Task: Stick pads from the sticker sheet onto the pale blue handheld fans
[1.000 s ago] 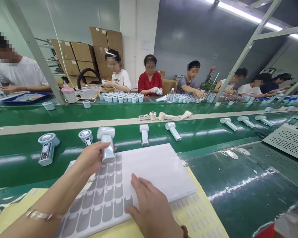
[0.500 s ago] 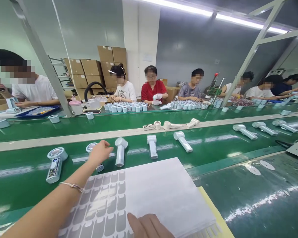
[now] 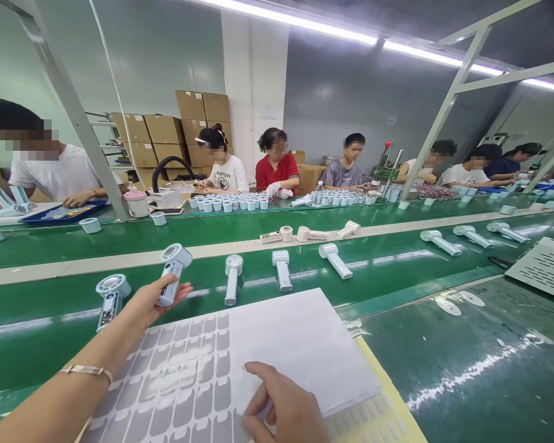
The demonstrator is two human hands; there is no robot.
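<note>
A person's left hand [image 3: 153,303] is raised over the near edge of a green conveyor belt [image 3: 41,351], its fingers [image 3: 178,288] clamped around the handle of a pale handheld fan [image 3: 172,275]. The fan's long axis tilts, with its round head pointing up and to the right, away from the person, and its lower end angled down toward the palm. Another fan [image 3: 111,301] lies just left of the hand, and 3 more [image 3: 233,277] lie in a row to its right, with a stretch of belt between. The right hand [image 3: 286,400] rests at the near edge of a stack of white sheets [image 3: 305,344], fingers curled loosely together and gripping nothing. The stack partly covers a sheet of grey rounded shapes [image 3: 180,381] and sits on yellow backing paper [image 3: 373,400]. Past its right edge, a dark green tabletop [image 3: 447,363] runs toward a perforated white panel [image 3: 542,267].
</note>
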